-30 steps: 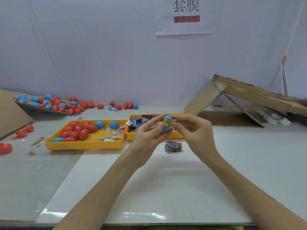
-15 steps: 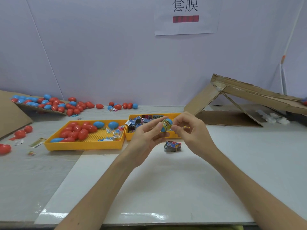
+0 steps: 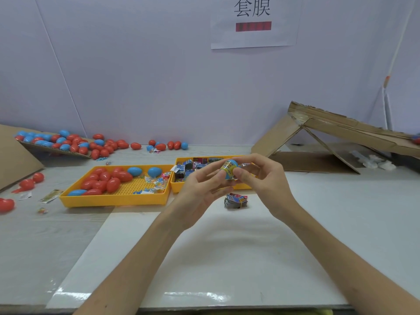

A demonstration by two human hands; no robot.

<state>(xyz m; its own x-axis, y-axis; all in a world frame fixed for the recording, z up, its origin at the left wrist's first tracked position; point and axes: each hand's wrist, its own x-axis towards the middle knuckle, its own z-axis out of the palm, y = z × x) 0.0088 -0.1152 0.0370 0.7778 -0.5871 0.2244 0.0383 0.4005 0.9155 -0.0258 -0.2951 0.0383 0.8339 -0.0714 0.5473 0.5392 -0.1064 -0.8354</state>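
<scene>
Two hands pinch the blue egg: left hand steadies it, right hand should seat the printed sleeve squarely around its middle, avoiding creases.

Bench clutter, background only
Yellow tray holds red and blue eggs, just beside a second yellow tray of printed sleeves. Sleeve bundle on white board. Loose eggs back-left, folded cardboard right, paper sign on wall.

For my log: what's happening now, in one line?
left hand: holds egg | right hand: pinches egg | egg: blue, yellow wrap, above table
</scene>
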